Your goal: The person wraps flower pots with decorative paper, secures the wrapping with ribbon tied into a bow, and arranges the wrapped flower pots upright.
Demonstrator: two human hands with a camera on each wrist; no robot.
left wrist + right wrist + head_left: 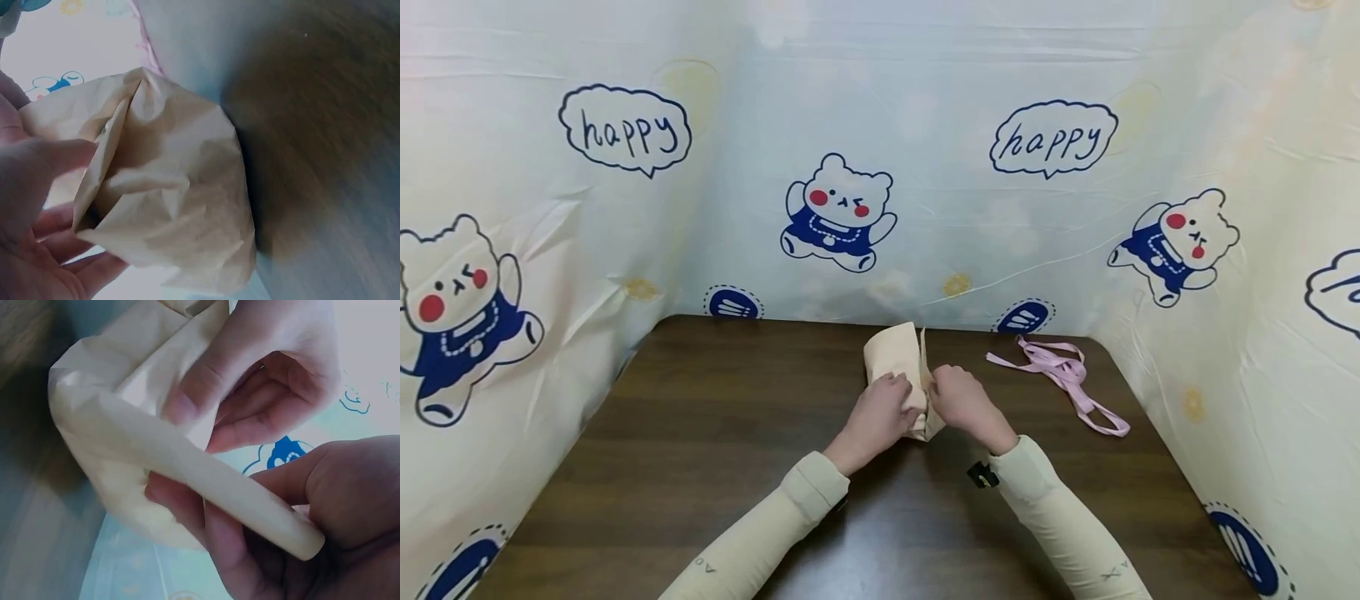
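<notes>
Pale cloth (940, 75) printed with bears and "happy" bubbles surrounded the dark wooden counter (715, 417) on my head feed. A tan paper package (892, 354) sat near the middle of the counter's far half, between the person's two hands. The left hand (878, 412) gripped its near left part; the right hand (964, 402) held its right side. A loosely bunched pink ribbon (1066, 373) lay to the right, well apart from the package. On the left wrist feed, I saw the left thumb over a creased paper edge (109, 156), fingers behind it, the crumpled end turned towards the camera. On the right wrist feed, the right hand pinched a rolled fold (244, 500) of the package between thumb and fingers, while the left hand's thumb pressed the paper just beside it.
</notes>
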